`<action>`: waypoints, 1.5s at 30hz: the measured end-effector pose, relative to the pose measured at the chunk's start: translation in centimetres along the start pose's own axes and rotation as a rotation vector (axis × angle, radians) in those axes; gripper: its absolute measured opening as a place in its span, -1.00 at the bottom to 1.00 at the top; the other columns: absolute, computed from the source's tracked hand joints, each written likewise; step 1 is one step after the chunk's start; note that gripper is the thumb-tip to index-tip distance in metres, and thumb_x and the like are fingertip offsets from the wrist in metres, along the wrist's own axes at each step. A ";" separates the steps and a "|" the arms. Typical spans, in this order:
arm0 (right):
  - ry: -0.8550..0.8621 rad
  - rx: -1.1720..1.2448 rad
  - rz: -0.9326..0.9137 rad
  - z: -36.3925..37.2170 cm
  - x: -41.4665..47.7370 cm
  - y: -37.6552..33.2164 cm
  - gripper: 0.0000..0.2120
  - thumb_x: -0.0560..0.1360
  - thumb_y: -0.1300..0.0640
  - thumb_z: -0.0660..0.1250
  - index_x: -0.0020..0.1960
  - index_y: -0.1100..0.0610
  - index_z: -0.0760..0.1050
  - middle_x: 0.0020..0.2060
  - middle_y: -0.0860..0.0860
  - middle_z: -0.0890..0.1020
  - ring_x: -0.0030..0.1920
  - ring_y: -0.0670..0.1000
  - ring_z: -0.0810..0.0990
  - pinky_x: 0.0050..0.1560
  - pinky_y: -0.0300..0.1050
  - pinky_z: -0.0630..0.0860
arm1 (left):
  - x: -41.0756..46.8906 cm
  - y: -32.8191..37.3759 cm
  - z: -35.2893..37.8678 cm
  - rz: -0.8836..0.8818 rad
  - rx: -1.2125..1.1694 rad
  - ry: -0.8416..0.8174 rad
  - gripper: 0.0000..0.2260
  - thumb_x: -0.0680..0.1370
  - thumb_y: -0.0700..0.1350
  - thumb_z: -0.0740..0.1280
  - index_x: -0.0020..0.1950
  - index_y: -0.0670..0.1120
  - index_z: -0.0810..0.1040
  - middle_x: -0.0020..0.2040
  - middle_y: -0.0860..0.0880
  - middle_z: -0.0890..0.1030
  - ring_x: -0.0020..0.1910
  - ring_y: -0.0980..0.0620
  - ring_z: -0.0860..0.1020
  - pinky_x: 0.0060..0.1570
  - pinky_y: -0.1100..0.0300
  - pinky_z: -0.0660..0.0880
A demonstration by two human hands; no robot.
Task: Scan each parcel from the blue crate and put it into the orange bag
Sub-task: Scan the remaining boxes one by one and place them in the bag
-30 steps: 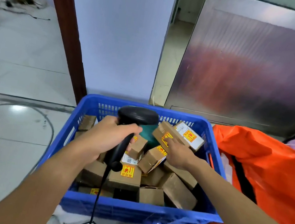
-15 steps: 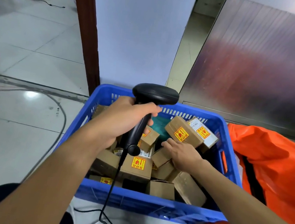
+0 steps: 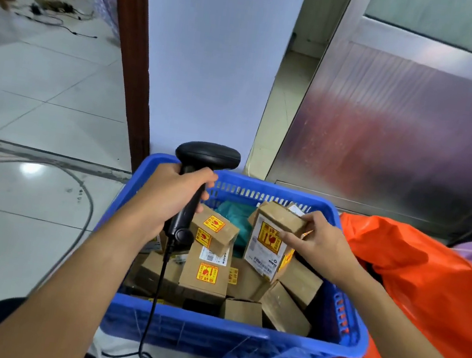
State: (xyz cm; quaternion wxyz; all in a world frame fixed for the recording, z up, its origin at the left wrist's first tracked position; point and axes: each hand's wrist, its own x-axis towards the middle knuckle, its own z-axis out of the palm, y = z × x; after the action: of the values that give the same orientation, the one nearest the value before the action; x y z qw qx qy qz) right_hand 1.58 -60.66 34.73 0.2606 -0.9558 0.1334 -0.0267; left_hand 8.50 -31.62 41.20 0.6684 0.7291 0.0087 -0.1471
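The blue crate in front of me holds several small cardboard parcels with yellow-and-red stickers. My left hand grips the handle of a black barcode scanner, held upright over the crate's far left part. My right hand holds one parcel tilted up above the pile, its white label and barcode facing me. The orange bag lies right of the crate.
The scanner's black cable hangs down over the crate's front wall. A teal packet lies at the back of the crate. A white wall panel, a brown door frame and a metal door stand behind. Tiled floor lies to the left.
My right hand has taken hold of a parcel and lifted it up out of the pile, turning its label toward me. The scanner has stayed in my left hand above the crate.
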 end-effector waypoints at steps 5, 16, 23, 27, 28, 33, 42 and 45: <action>0.121 0.295 0.080 -2.7 -2.5 0.8 -0.60 0.46 -0.25 0.48 0.04 0.02 0.50 -0.10 -0.06 0.74 -0.10 -0.04 0.71 0.01 0.06 0.64 | 0.0 -0.9 0.8 -0.027 0.067 -0.054 -0.84 0.56 -0.07 0.44 -0.06 -0.17 0.67 -0.28 -0.07 0.64 -0.34 0.01 0.59 -0.16 0.08 0.57; 0.335 0.596 0.160 -5.3 -3.3 0.6 -0.61 0.54 -0.15 0.43 0.09 0.18 0.55 -0.15 0.04 0.76 -0.25 0.10 0.74 -0.26 -0.15 0.64 | -1.7 -1.4 2.6 0.044 0.316 -0.202 -0.79 0.56 0.00 0.50 -0.20 -0.09 0.63 -0.39 0.01 0.62 -0.38 0.09 0.59 -0.14 0.16 0.55; 0.412 0.640 0.164 -5.7 -3.2 0.9 -0.59 0.55 -0.22 0.39 0.10 0.13 0.55 -0.11 0.03 0.75 -0.26 0.12 0.73 -0.15 0.01 0.67 | -2.4 -1.4 3.0 0.126 0.530 -0.237 -0.71 0.54 0.09 0.51 -0.28 -0.05 0.63 -0.36 -0.15 0.67 -0.41 0.11 0.61 -0.10 0.12 0.51; 0.414 0.570 0.153 -5.6 -3.3 1.2 -0.60 0.54 -0.22 0.39 0.07 0.12 0.54 -0.13 0.02 0.75 -0.26 0.09 0.74 -0.22 -0.05 0.66 | -2.7 -1.4 3.2 0.168 0.570 -0.238 -0.70 0.54 0.10 0.50 -0.29 -0.04 0.63 -0.41 -0.08 0.66 -0.43 0.14 0.61 -0.12 0.14 0.49; 0.411 0.559 0.153 -5.6 -3.3 1.3 -0.59 0.54 -0.23 0.39 0.07 0.12 0.54 -0.13 0.02 0.75 -0.26 0.08 0.74 -0.21 -0.03 0.66 | -2.7 -1.4 3.2 0.171 0.575 -0.236 -0.70 0.55 0.10 0.50 -0.29 -0.04 0.63 -0.42 -0.06 0.65 -0.43 0.14 0.60 -0.13 0.14 0.49; 0.425 0.553 0.163 -5.7 -3.1 1.4 -0.58 0.53 -0.25 0.40 0.06 0.12 0.54 -0.16 0.02 0.76 -0.27 0.10 0.74 -0.13 0.13 0.68 | -2.4 -1.5 2.9 0.179 0.601 -0.243 -0.69 0.55 0.09 0.49 -0.27 -0.08 0.64 -0.41 -0.06 0.66 -0.44 0.11 0.60 -0.15 0.14 0.52; 0.420 0.528 0.160 -5.6 -3.1 1.5 -0.58 0.54 -0.25 0.39 0.05 0.12 0.53 -0.16 -0.01 0.76 -0.25 0.12 0.74 -0.09 0.18 0.70 | -2.8 -1.5 3.3 0.175 0.614 -0.272 -0.73 0.55 0.05 0.50 -0.27 -0.05 0.61 -0.46 0.07 0.63 -0.46 0.16 0.59 -0.22 0.22 0.48; 0.416 0.524 0.159 -5.6 -3.1 1.6 -0.58 0.54 -0.25 0.39 0.05 0.12 0.53 -0.15 0.00 0.76 -0.26 0.10 0.74 -0.11 0.13 0.70 | -2.8 -1.5 3.2 0.173 0.618 -0.281 -0.74 0.56 0.04 0.50 -0.26 -0.04 0.60 -0.47 0.08 0.62 -0.46 0.16 0.59 -0.24 0.23 0.48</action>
State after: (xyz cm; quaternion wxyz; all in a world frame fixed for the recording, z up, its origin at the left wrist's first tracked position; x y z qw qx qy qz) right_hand -2.47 -63.90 38.86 0.4657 -0.8171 0.2464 -0.2340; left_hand 4.87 -34.13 40.19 0.4206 0.8677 -0.1903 -0.1844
